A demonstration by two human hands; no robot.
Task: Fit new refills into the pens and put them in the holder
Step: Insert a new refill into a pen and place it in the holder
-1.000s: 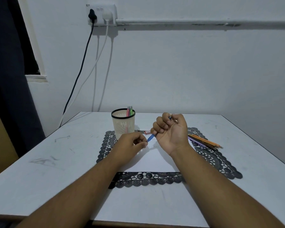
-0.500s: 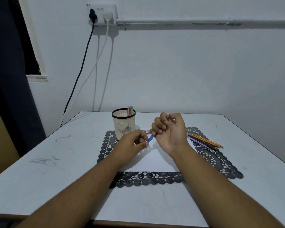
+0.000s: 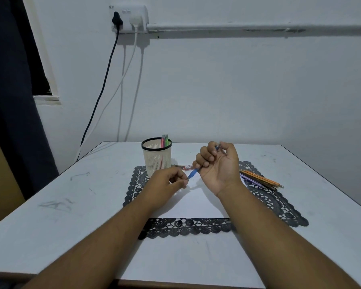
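Hands raised just above the worktop (image 3: pixel 92 201), both busy with one blue pen (image 3: pixel 193 173). Right hand (image 3: pixel 218 166) turned palm up, fingers curled round the pen's barrel, its top end poking out between forefinger and thumb, its blue grip end slanting down and left out of the fist. Left hand (image 3: pixel 165 182) just beside it, knuckles up, fingertips pinched together at the pen's tip; whatever sits in that pinch too small to make out. Pen held in the air above a white sheet of paper (image 3: pixel 194 205), itself lying on a black lace mat (image 3: pixel 275 203).

Pen holder (image 3: pixel 156 156), a cream slotted cup with a black rim, standing upright on the mat's far left corner, just beyond the left hand, with pink and green pens (image 3: pixel 164 140) standing inside against its right side. Small red-and-white item (image 3: pixel 187 167) lying flat on the mat between the holder and the right hand, too small to identify. Loose bundle of pens (image 3: pixel 261 179), orange and purple among them, lying on the mat's right side, partly hidden behind the right wrist.

Wall socket (image 3: pixel 129 17) up behind, with a black cable (image 3: pixel 100 94) and white cables hanging down to the worktop's far left corner.
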